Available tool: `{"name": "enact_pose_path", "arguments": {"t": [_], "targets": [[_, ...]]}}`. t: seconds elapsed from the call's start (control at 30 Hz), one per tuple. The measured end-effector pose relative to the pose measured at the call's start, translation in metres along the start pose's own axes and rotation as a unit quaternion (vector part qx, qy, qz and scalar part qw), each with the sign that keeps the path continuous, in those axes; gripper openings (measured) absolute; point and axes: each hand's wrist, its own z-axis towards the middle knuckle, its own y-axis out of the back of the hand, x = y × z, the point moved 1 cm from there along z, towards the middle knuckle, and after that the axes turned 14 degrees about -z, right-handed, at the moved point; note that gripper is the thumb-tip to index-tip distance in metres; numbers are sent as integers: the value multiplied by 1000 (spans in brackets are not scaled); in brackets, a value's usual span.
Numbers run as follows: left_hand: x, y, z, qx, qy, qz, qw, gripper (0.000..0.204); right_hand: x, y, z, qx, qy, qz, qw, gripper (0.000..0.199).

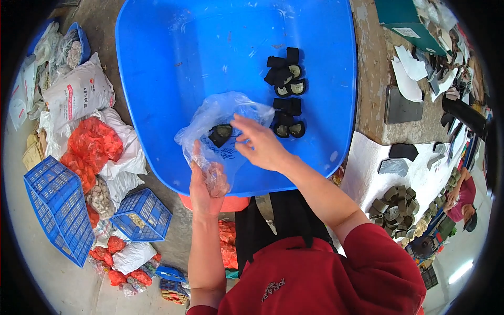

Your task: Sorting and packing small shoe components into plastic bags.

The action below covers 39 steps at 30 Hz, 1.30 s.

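Over the big blue tub (157, 63), a clear plastic bag (202, 113) hangs spread with its mouth wide. My left hand (199, 189) is closed around its lower left side; the bunched film hides part of the fingers. One small black cupped piece (220, 135) shows within the bag's outline; whether it lies inside or behind the film, I cannot tell. My right hand (260, 144) is at the bag's right side, fingers apart with nothing visible in them. Just right of the bag, several similar black pieces (283, 79) with pale inner faces lie in a loose column on the tub floor.
At left stand blue plastic crates (59, 210), white sacks (79, 92) and red bags (94, 147). To the right, a worktop (367, 68) carries scraps and a dark flat box (403, 105). Olive curved pieces (395, 210) are heaped on white sheeting. Another person (464, 197) is at far right.
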Motion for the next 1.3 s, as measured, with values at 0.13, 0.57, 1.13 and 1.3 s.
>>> {"name": "enact_pose_path", "arguments": {"t": [0.13, 0.57, 1.13, 1.3], "targets": [[-6, 9, -1, 46, 12, -11, 999, 46, -46, 46, 4, -158, -45, -303, 939, 50], [-2, 5, 0, 25, 10, 16, 1000, 48, -122, 69, 4, -41, -121, -356, 926, 42], [1, -1, -8, -1, 8, 54, 999, 46, -50, 41, -11, -111, -138, -318, 931, 59], [1, 2, -5, -32, 0, 63, 997, 46, -90, 40, 7, -43, -139, -350, 925, 56]]}}
